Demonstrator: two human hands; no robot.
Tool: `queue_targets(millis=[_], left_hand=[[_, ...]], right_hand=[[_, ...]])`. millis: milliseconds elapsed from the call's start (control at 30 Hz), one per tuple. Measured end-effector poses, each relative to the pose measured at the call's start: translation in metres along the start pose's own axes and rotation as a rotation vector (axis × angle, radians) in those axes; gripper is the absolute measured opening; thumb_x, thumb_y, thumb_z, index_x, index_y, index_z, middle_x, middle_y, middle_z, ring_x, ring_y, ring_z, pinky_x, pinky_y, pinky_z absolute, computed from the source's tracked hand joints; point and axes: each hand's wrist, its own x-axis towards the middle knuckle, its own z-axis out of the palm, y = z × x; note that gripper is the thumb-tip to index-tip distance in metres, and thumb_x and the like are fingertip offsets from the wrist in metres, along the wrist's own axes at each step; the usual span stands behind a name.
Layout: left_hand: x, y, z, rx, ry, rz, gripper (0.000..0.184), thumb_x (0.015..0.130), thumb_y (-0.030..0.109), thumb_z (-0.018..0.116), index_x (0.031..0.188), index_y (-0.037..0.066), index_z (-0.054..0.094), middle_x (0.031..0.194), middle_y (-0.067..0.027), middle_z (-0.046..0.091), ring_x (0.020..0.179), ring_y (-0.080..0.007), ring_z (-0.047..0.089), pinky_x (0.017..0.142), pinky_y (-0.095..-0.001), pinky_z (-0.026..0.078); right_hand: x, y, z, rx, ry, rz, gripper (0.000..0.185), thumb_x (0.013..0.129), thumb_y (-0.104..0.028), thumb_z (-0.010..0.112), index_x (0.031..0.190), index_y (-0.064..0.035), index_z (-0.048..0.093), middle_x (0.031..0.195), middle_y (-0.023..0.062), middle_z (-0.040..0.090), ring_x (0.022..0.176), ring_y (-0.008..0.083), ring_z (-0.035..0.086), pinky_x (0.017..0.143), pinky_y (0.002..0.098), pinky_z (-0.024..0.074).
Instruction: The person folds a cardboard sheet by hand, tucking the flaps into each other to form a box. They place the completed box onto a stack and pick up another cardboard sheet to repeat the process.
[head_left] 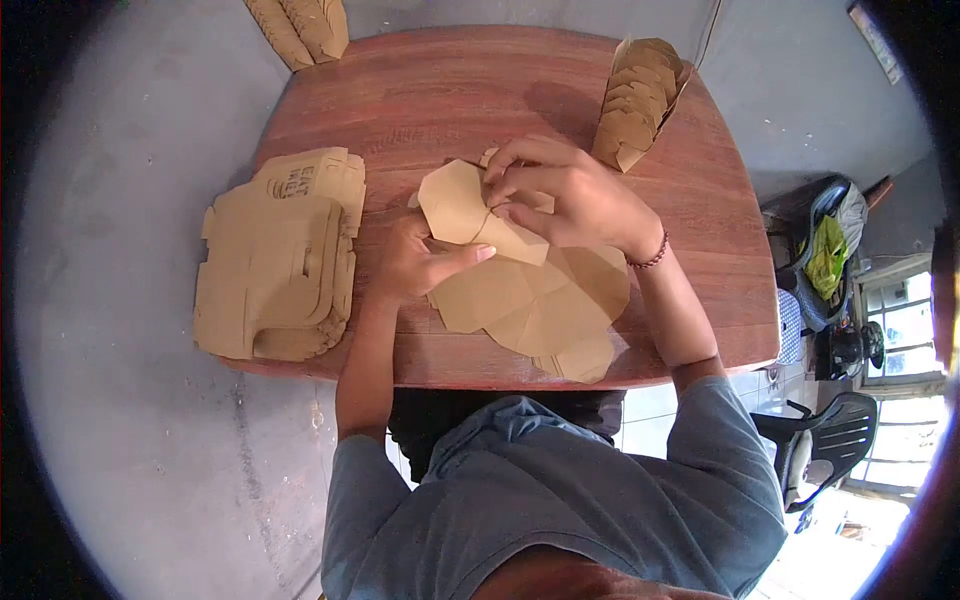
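Observation:
A partly folded brown cardboard food box is held up over the middle of the table. My left hand is closed on its left and lower side, the thumb lying along the near edge. My right hand pinches the box's right side, fingertips at a seam between two panels; some of that side is hidden behind the fingers. Under and in front of both hands lie flat cardboard blanks with rounded flaps, overlapping one another near the table's front edge.
A stack of flat printed cardboard blanks sits on the left of the wooden table. Nested folded boxes stand at the back right, more nested boxes at the back left. Chairs are off to the right.

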Motion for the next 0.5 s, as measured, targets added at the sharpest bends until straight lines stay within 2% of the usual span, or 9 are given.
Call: queue_targets(millis=[100, 167, 300, 367, 433, 500], left_hand=[[0.002, 0.005, 0.002, 0.041, 0.043, 0.074, 0.023, 0.082, 0.009, 0.079, 0.103, 0.003, 0.074, 0.098, -0.0054, 0.075, 0.090, -0.0122, 0.069, 0.080, -0.0304, 0.055], [0.003, 0.007, 0.003, 0.017, 0.086, 0.061, 0.022, 0.082, 0.009, 0.079, 0.103, 0.002, 0.073, 0.098, -0.0058, 0.075, 0.090, -0.0120, 0.069, 0.080, -0.0300, 0.055], [0.003, 0.004, -0.001, -0.071, 0.239, 0.028, 0.020, 0.084, 0.008, 0.077, 0.102, 0.000, 0.073, 0.097, -0.0076, 0.075, 0.089, -0.0123, 0.069, 0.077, -0.0289, 0.055], [0.002, 0.002, -0.003, -0.133, 0.260, -0.007, 0.020, 0.085, 0.008, 0.077, 0.102, -0.001, 0.072, 0.097, -0.0081, 0.074, 0.089, -0.0127, 0.069, 0.077, -0.0290, 0.055], [0.002, 0.002, -0.004, -0.195, 0.280, -0.042, 0.019, 0.085, 0.008, 0.076, 0.102, -0.001, 0.072, 0.098, -0.0087, 0.074, 0.089, -0.0132, 0.069, 0.077, -0.0291, 0.056], [0.004, 0.004, -0.003, -0.113, 0.294, 0.061, 0.021, 0.086, 0.009, 0.075, 0.103, -0.001, 0.072, 0.099, -0.0086, 0.074, 0.089, -0.0139, 0.069, 0.078, -0.0304, 0.056]], right_hand=[[0.003, 0.004, 0.003, 0.140, 0.034, 0.017, 0.016, 0.079, -0.008, 0.074, 0.094, -0.0053, 0.071, 0.106, 0.0099, 0.067, 0.102, 0.0295, 0.065, 0.087, 0.0385, 0.0539], [0.003, 0.003, 0.004, 0.129, 0.137, 0.081, 0.021, 0.080, -0.011, 0.076, 0.099, -0.0042, 0.071, 0.112, 0.0125, 0.067, 0.106, 0.0300, 0.065, 0.089, 0.0383, 0.0535], [0.002, 0.002, 0.006, 0.163, 0.152, 0.192, 0.030, 0.081, -0.019, 0.079, 0.105, -0.0036, 0.070, 0.121, 0.0154, 0.066, 0.110, 0.0315, 0.064, 0.092, 0.0392, 0.0530], [0.003, 0.002, 0.006, 0.043, 0.138, 0.063, 0.042, 0.076, -0.023, 0.085, 0.110, -0.0029, 0.071, 0.130, 0.0131, 0.063, 0.112, 0.0295, 0.064, 0.091, 0.0369, 0.0557], [0.005, 0.002, 0.010, -0.033, 0.146, 0.002, 0.046, 0.074, -0.025, 0.086, 0.112, -0.0032, 0.071, 0.131, 0.0136, 0.062, 0.114, 0.0302, 0.063, 0.091, 0.0374, 0.0556], [0.005, 0.004, 0.013, -0.111, 0.157, -0.056, 0.050, 0.072, -0.027, 0.087, 0.113, -0.0035, 0.071, 0.132, 0.0141, 0.062, 0.115, 0.0310, 0.063, 0.092, 0.0380, 0.0554]])
